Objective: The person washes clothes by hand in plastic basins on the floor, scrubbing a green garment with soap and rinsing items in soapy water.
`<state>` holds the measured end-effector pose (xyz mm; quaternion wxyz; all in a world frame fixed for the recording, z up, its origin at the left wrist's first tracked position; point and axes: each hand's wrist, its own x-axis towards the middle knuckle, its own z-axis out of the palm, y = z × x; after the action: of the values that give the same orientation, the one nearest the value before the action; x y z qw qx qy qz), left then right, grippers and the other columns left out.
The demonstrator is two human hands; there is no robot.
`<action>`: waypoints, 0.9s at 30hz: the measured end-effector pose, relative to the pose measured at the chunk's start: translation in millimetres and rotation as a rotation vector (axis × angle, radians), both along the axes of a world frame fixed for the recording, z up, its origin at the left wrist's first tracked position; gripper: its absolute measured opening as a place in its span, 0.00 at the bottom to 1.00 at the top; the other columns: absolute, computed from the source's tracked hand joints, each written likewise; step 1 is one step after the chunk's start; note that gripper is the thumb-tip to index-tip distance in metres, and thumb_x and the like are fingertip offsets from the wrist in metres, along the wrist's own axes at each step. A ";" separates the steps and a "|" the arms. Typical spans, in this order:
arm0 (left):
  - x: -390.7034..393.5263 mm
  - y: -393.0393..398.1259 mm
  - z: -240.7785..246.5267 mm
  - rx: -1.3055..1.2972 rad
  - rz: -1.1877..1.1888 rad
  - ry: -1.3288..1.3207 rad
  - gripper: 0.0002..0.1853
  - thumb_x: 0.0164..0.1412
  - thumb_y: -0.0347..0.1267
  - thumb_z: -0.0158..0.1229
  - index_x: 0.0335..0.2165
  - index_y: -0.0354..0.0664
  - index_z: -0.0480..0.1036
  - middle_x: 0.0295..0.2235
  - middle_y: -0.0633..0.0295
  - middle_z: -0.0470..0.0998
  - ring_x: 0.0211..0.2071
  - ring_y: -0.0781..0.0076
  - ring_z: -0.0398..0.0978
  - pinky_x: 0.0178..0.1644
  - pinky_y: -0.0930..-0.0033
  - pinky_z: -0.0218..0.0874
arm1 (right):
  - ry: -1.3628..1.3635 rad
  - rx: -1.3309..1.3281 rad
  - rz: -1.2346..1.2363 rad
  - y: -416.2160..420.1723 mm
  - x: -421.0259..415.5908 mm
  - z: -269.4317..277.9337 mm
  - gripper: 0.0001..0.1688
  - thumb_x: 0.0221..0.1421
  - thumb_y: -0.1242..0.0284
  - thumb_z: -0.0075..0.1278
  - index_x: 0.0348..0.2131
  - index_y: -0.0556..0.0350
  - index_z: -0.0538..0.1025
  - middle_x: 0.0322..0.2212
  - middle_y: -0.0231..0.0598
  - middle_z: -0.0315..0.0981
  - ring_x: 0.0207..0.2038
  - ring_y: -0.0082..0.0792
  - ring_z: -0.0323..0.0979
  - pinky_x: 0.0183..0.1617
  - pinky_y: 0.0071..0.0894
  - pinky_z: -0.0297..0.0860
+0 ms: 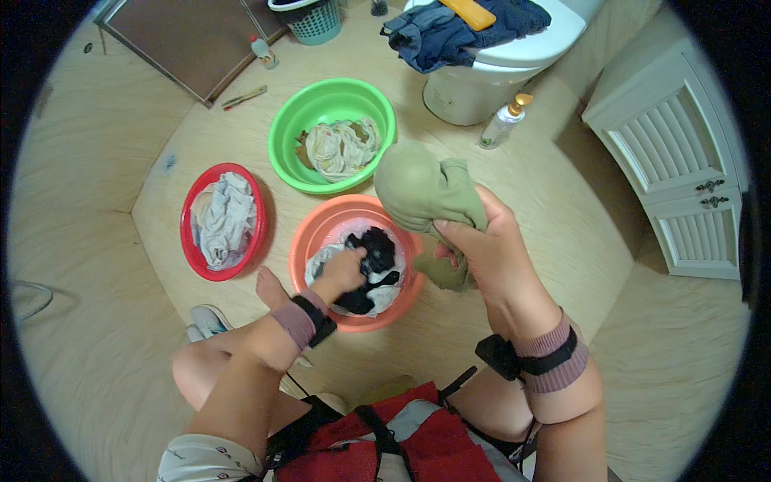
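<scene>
My right hand [482, 241] grips a bunched olive-green garment [418, 190], raised beside and partly over the right rim of an orange plastic basin [313, 214]. Down in that basin, my left hand [344, 274] touches wet black cloth [379, 250]; its fingertips are blurred, so whether it grips the cloth is unclear. White and grey cloth [385, 298] lies with it in sudsy water. A green basin [289, 120] behind holds a patterned whitish cloth [340, 150] and something brown. At the left, a red basin [187, 244] contains pale garments [226, 220].
Jeans [433, 36] and a yellow object [473, 12] lie on the toilet lid [536, 45]. A pump bottle [501, 126] stands nearby. A louvred cabinet [668, 150] is at right, a teal basket [313, 24] and small bottle [264, 53] at back, shoes [209, 320] at left.
</scene>
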<state>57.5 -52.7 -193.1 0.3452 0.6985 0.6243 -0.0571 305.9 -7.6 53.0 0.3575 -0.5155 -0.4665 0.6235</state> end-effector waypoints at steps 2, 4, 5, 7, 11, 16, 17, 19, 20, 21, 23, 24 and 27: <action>18.3 -35.0 1.4 0.055 -0.011 0.047 0.24 0.42 0.32 0.63 0.42 0.47 0.69 0.35 0.48 0.74 0.40 0.45 0.74 0.42 0.48 0.67 | 0.209 -0.021 0.005 -0.7 -6.3 3.4 0.18 0.54 0.81 0.49 0.47 0.57 0.70 0.28 0.30 0.73 0.22 0.18 0.69 0.23 0.17 0.62; 25.1 -67.2 -18.6 0.034 0.007 0.076 0.32 0.40 0.38 0.66 0.48 0.49 0.67 0.38 0.49 0.71 0.42 0.46 0.72 0.42 0.47 0.66 | 0.177 -0.048 -0.043 -3.0 -13.2 -0.7 0.19 0.54 0.81 0.49 0.47 0.57 0.70 0.28 0.30 0.73 0.22 0.18 0.69 0.22 0.16 0.62; 20.8 -81.8 -26.5 -0.010 0.043 0.070 0.38 0.39 0.42 0.68 0.51 0.48 0.65 0.40 0.48 0.70 0.42 0.45 0.71 0.42 0.47 0.66 | 0.168 -0.072 -0.050 -3.5 -19.5 -4.7 0.19 0.55 0.81 0.49 0.47 0.57 0.70 0.27 0.30 0.73 0.22 0.17 0.69 0.21 0.16 0.62; 29.1 -94.1 -30.0 -0.044 0.050 0.092 0.45 0.40 0.53 0.67 0.56 0.51 0.63 0.40 0.47 0.70 0.43 0.46 0.71 0.42 0.46 0.65 | 0.137 -0.102 -0.048 -5.3 -26.5 -8.9 0.19 0.55 0.81 0.49 0.48 0.57 0.70 0.27 0.30 0.73 0.22 0.18 0.68 0.21 0.16 0.62; 26.8 -83.5 -30.5 -0.127 0.219 0.039 0.40 0.43 0.51 0.66 0.55 0.53 0.67 0.48 0.49 0.68 0.49 0.50 0.68 0.50 0.45 0.59 | 0.057 -0.135 -0.021 -4.0 -47.5 -15.4 0.19 0.55 0.81 0.49 0.48 0.57 0.70 0.26 0.30 0.72 0.22 0.18 0.68 0.21 0.18 0.63; 6.4 -41.8 -69.1 0.161 0.486 -0.131 0.38 0.43 0.48 0.66 0.54 0.51 0.68 0.57 0.53 0.63 0.56 0.53 0.63 0.57 0.49 0.55 | -0.023 -0.156 0.092 -7.6 -65.4 -52.8 0.25 0.54 0.83 0.50 0.52 0.57 0.68 0.29 0.32 0.74 0.21 0.19 0.69 0.24 0.18 0.67; 1.6 -33.0 -81.2 0.205 0.479 -0.158 0.39 0.43 0.48 0.67 0.55 0.50 0.67 0.58 0.53 0.62 0.57 0.53 0.62 0.58 0.50 0.55 | -0.038 -0.148 0.110 -10.2 -67.8 -59.8 0.25 0.54 0.83 0.49 0.52 0.57 0.68 0.29 0.32 0.74 0.21 0.19 0.69 0.24 0.18 0.67; -3.5 -13.6 -90.5 0.162 0.496 -0.173 0.42 0.42 0.48 0.68 0.56 0.49 0.65 0.59 0.53 0.61 0.59 0.54 0.61 0.59 0.53 0.54 | -0.156 -0.165 0.060 -19.4 -72.7 -59.6 0.21 0.53 0.83 0.50 0.48 0.56 0.70 0.26 0.31 0.73 0.22 0.20 0.69 0.23 0.19 0.65; -9.2 -5.7 -89.2 0.077 0.515 -0.157 0.43 0.41 0.48 0.68 0.56 0.48 0.64 0.59 0.53 0.61 0.59 0.54 0.60 0.60 0.55 0.54 | -0.185 -0.165 0.045 -21.3 -66.7 -71.5 0.21 0.53 0.83 0.50 0.47 0.55 0.70 0.26 0.32 0.73 0.21 0.20 0.69 0.23 0.19 0.65; -15.3 0.4 -87.4 -0.014 0.527 -0.132 0.45 0.41 0.48 0.69 0.57 0.48 0.63 0.59 0.53 0.60 0.59 0.54 0.60 0.60 0.56 0.54 | -0.204 -0.171 0.025 -22.5 -64.1 -81.2 0.21 0.53 0.83 0.50 0.47 0.55 0.70 0.26 0.32 0.73 0.21 0.21 0.70 0.23 0.19 0.66; -21.7 -1.4 -91.5 -0.138 0.574 -0.130 0.53 0.38 0.49 0.70 0.61 0.50 0.54 0.62 0.50 0.54 0.62 0.53 0.54 0.64 0.53 0.46 | -0.181 -0.177 0.029 -23.1 -68.3 -93.1 0.19 0.53 0.83 0.50 0.46 0.56 0.70 0.26 0.32 0.73 0.20 0.22 0.70 0.21 0.19 0.66; -21.9 -1.5 -91.7 -0.148 0.568 -0.129 0.55 0.38 0.49 0.71 0.62 0.50 0.52 0.63 0.49 0.52 0.63 0.52 0.52 0.64 0.52 0.43 | -0.184 -0.174 0.016 -22.5 -69.0 -101.3 0.19 0.53 0.84 0.49 0.45 0.57 0.70 0.26 0.32 0.73 0.20 0.22 0.70 0.21 0.19 0.66; -18.6 1.1 -88.8 -0.226 0.591 -0.112 0.61 0.36 0.51 0.72 0.64 0.52 0.45 0.65 0.47 0.47 0.65 0.50 0.46 0.66 0.47 0.33 | -0.201 -0.243 -0.005 -20.2 -71.6 -112.1 0.18 0.53 0.84 0.49 0.45 0.58 0.70 0.26 0.31 0.72 0.20 0.22 0.71 0.21 0.19 0.66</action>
<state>38.9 -51.6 -281.9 0.4562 0.4464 0.7697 0.0153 234.3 -27.9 -59.1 0.2456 -0.6158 -0.4199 0.6198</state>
